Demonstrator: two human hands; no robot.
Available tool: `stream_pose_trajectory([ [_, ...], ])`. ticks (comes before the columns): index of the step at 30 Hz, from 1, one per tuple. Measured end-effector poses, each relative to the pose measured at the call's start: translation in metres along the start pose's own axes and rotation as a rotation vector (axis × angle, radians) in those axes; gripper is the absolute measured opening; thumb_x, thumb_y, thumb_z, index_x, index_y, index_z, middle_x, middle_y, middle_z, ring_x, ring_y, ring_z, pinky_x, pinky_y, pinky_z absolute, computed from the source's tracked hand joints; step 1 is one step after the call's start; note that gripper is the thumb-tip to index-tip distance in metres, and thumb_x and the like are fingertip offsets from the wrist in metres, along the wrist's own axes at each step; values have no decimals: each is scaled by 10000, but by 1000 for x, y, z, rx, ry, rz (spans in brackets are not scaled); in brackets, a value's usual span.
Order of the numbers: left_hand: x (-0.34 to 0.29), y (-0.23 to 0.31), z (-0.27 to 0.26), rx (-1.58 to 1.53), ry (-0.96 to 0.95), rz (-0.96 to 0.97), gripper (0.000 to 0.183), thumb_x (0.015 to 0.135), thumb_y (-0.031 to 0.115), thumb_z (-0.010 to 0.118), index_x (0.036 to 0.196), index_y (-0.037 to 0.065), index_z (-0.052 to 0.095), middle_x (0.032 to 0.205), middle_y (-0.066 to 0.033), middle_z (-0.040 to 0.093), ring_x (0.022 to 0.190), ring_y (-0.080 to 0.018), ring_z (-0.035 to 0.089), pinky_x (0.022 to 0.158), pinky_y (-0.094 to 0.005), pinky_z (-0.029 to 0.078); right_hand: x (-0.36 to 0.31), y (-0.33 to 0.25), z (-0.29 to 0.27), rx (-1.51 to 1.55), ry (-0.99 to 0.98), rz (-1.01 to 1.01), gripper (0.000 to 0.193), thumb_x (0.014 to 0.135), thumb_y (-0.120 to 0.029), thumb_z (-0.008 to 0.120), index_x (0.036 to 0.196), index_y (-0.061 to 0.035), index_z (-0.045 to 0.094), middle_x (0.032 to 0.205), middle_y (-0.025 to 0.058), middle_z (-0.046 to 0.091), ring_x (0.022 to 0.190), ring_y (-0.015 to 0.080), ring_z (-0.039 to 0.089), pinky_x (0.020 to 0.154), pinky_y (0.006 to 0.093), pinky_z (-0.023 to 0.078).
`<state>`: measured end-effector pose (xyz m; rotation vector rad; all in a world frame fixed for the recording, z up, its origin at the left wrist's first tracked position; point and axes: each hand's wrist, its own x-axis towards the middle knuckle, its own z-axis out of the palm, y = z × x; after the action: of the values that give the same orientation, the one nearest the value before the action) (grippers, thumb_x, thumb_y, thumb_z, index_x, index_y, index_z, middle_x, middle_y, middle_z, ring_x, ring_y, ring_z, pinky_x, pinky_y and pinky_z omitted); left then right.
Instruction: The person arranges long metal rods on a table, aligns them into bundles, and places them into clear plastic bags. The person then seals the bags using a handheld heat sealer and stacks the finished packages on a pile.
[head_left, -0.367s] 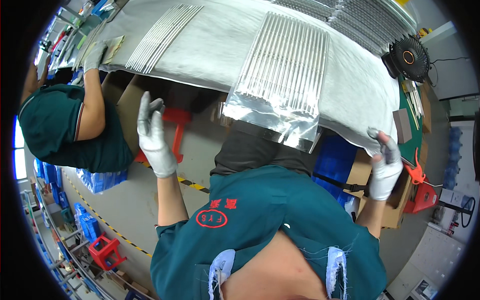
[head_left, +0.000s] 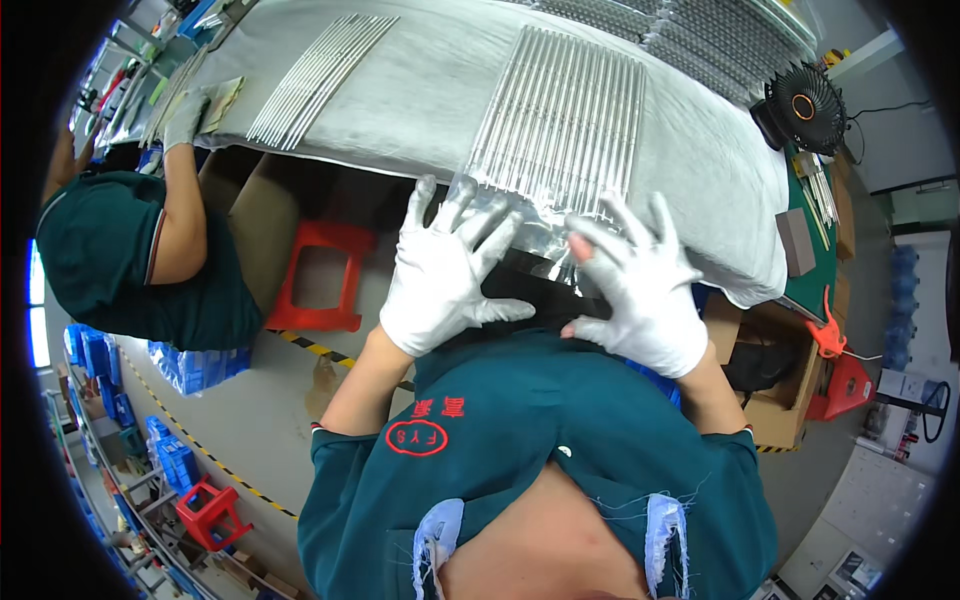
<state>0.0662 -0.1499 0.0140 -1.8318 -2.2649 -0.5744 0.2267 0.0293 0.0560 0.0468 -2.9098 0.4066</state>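
Observation:
My left hand (head_left: 447,262), in a white glove, has its fingers spread at the table's front edge, near the left corner of a clear plastic bag (head_left: 545,228). My right hand (head_left: 640,285), gloved with some bare fingertips showing, is likewise spread over the bag's near right end. Neither hand grips anything; whether the fingertips touch the film I cannot tell. Inside or on the bag lies a flat row of slim silvery metal rods (head_left: 565,110), side by side, pointing away from me. The bag's loose end hangs over the edge, partly hidden by my hands.
More thin rods (head_left: 322,80) lie on the cloth-covered table (head_left: 430,90) to the left. Stacked rods (head_left: 710,45) fill the far side. A black fan (head_left: 803,107) stands right. A co-worker (head_left: 150,255) sits left, beside a red stool (head_left: 318,275). Cardboard boxes (head_left: 775,415) stand lower right.
Both hands have moved inward and forward from out at the sides to the bag's near end, and their fingers have spread. The rods stay in place on the table.

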Motion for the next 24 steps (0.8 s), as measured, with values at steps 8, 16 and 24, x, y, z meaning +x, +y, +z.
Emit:
stream_pose_trajectory([
  [8,-2,10,17,-24,-59,-10,732,671,458,751,1299,167,511,1278,-120,540,1289,-391,387,1059,-636,204,-8,10,29,-62,82,110,638,625,-270,797,1187,-101,544,1343,105,487,1311,343,374,1074,619,206],
  [16,2,16,25,1,-31,15,681,683,428,741,1275,160,537,1272,-92,554,1216,-380,459,1048,-632,225,-47,17,73,384,626,314,221,771,-165,727,884,-68,564,1227,143,582,1211,309,514,1033,469,364],
  [24,17,40,47,31,26,74,617,716,397,718,1265,177,543,1251,-58,568,1191,-330,490,1039,-635,225,-78,6,96,1319,908,905,258,891,-250,651,1004,-43,544,1212,143,574,1091,188,548,986,314,403],
])
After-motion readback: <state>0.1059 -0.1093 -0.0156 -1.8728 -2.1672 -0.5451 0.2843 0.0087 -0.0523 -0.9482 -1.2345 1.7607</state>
